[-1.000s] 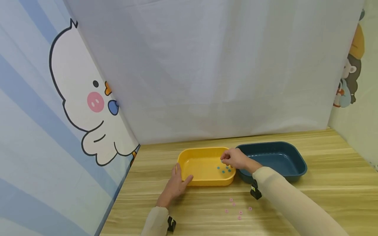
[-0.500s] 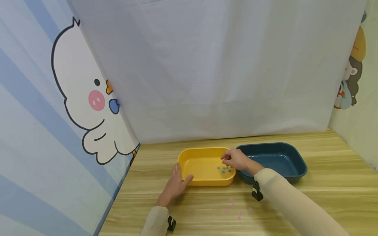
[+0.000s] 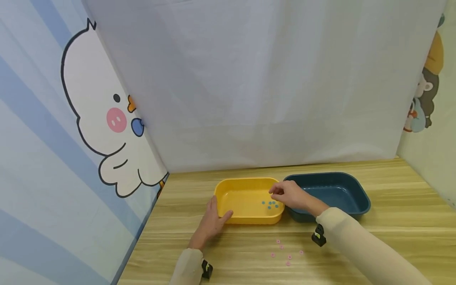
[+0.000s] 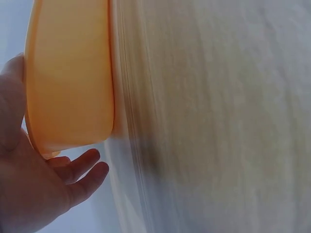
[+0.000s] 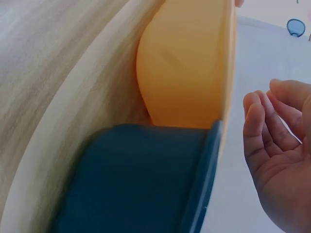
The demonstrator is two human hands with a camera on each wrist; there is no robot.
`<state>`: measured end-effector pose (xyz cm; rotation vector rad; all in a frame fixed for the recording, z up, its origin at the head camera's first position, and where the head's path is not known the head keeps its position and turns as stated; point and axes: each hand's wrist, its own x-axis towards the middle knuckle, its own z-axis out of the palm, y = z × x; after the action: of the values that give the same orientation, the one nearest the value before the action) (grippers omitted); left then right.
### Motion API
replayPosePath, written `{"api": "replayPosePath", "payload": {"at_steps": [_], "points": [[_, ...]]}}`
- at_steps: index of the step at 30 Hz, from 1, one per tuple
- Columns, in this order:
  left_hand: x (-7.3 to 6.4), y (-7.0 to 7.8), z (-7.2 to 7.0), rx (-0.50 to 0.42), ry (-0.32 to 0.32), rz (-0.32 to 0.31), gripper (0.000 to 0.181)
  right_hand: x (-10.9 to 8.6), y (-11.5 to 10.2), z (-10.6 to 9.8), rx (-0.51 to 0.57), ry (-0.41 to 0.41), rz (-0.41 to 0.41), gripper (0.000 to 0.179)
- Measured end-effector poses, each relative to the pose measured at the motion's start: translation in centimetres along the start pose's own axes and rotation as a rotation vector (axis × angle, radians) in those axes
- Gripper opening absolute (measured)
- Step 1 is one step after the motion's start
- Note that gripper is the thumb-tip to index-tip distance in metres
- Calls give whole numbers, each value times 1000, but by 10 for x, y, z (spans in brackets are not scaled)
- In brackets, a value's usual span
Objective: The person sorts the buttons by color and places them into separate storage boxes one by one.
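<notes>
My left hand [image 3: 211, 222] holds the yellow basin [image 3: 228, 220] at its near left corner, thumb by the front rim and fingers along the left side. In the left wrist view, some fingertips [image 4: 92, 177] show outside the basin's wall. Several small round blue beads [image 3: 269, 207] lie on its floor toward the right. Over the right rim hovers my right hand [image 3: 290, 194], fingers loosely bent. The right wrist view shows nothing between its thumb and fingertips.
A dark blue basin [image 3: 363, 208] stands against the yellow one's right side, partly behind my right hand and wrist. Several small pink ring-shaped beads [image 3: 289, 257] lie scattered on the wooden table [image 3: 242, 253] in front. A pale curtain [image 3: 270, 99] hangs along the back edge.
My right hand let a blue bead drop among the others in the yellow basin, then drew back slightly to the right. The left hand stays at its corner.
</notes>
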<state>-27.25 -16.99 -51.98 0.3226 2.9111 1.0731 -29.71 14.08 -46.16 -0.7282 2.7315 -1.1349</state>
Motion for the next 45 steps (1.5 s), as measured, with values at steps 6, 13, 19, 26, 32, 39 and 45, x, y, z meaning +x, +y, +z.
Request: {"api": "replayPosePath", "payload": {"at_steps": [6, 13, 19, 26, 32, 39, 45], "points": [[1, 2, -3, -3, 41, 9, 93, -14, -2, -10, -34, 26, -7, 14], [2, 10, -9, 28, 106, 67, 80, -36, 7, -27, -108, 87, -16, 19], [-3, 41, -18, 54, 96, 219, 55, -55, 25, -44, -201, 173, -15, 18], [-13, 77, -12, 86, -31, 391, 40, -78, 45, -60, -291, 247, 2, 21], [-22, 103, 4, 74, -205, 474, 25, -97, 63, -71, -371, 317, 9, 30], [-24, 110, 30, 144, -429, 566, 18, -119, 87, -79, -448, 371, 71, 53], [-24, 103, 47, 196, -570, 559, 21, -129, 102, -81, -399, 334, 145, 76]]}}
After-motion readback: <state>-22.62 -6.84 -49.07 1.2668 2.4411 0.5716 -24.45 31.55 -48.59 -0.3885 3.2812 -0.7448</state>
